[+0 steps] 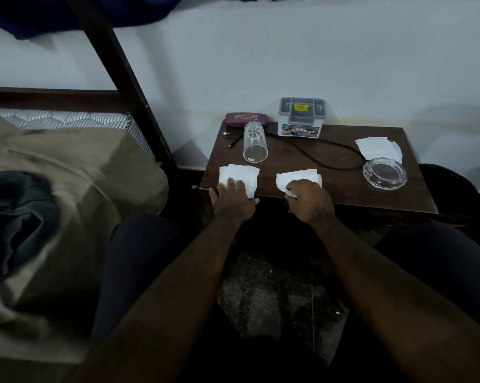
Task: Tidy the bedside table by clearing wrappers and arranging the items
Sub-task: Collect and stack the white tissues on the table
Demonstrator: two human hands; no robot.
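Left hand (233, 197) presses the left tissue (243, 172), right hand (309, 199) pinches the right tissue (301, 175) (crumpled).

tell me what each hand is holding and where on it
The right hand pinches the middle white paper at its near edge. The left hand grips nothing: it rests flat on the left white paper.

Dim, cool indoor light, murky shadowed foreground, soft overall blur, wide-angle bending at the edges
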